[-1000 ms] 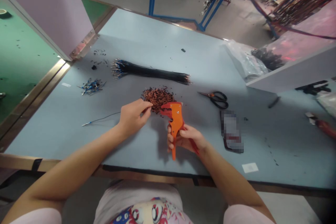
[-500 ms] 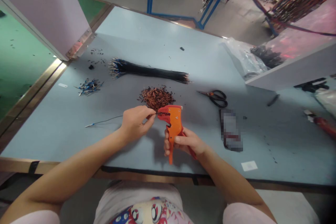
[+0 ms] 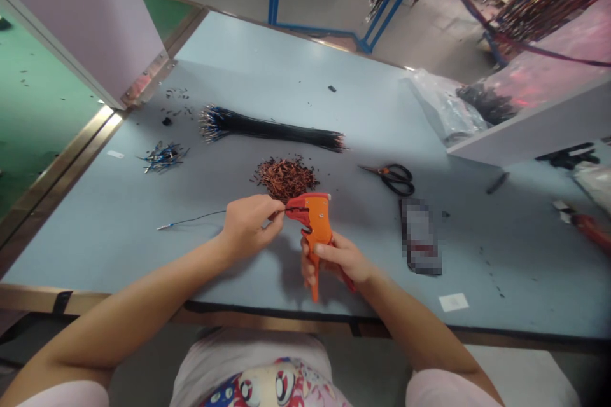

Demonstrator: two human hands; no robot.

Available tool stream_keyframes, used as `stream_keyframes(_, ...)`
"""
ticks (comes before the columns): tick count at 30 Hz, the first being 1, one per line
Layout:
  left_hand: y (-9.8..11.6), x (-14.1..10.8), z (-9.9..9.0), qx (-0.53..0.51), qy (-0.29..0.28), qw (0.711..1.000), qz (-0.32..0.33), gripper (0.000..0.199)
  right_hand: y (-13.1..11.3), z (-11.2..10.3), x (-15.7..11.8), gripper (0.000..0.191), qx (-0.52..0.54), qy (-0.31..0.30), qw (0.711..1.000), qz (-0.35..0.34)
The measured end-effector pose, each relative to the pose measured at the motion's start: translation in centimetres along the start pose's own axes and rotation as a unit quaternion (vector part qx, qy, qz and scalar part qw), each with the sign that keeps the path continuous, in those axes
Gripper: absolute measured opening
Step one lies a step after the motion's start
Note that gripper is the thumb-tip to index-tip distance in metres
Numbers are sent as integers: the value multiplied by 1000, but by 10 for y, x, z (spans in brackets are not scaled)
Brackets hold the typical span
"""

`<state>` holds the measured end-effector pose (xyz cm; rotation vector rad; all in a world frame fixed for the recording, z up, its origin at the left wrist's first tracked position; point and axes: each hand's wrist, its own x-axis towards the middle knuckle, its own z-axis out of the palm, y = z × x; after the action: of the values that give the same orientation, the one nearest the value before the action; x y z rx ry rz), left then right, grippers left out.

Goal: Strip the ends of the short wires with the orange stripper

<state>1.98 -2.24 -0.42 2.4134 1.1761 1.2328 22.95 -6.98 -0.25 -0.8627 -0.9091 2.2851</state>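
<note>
At a blue-grey worktable (image 3: 382, 108), my left hand (image 3: 252, 226) pinches a thin black wire (image 3: 198, 215) between closed thumb and fingers, its near end reaching the red jaws of an orange wire stripper (image 3: 319, 221). My right hand (image 3: 334, 261) is wrapped around the stripper's handles, fingers curled on one side and thumb across the front. The wire trails out to the left of my left hand, ending in a metal-tipped terminal (image 3: 165, 226) over the tabletop.

Just beyond the tool lies a loose pile of copper-coloured and black clippings (image 3: 286, 177). Behind it stretches a long bundle of black wires (image 3: 277, 130), blue and silver ends fanned out at the left, bare copper tips at the right. A small heap of blue-and-silver terminal pieces (image 3: 163, 157) sits left of the pile. To the right rest black-handled scissors (image 3: 394, 178), a pixelated dark object (image 3: 421, 236) just below them and, nearer me, a small white card (image 3: 453, 302).
</note>
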Motion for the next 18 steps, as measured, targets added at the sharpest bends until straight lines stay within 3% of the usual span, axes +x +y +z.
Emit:
stream_keyframes(12,-4,-1,-1,16,-52,998,-21,15,3,3,6,29,10,-10,1000,-13)
stream_keyframes(18,-5,-2,0,21,-74,997,-24,18,1,1,5,30,35,27,999,-5)
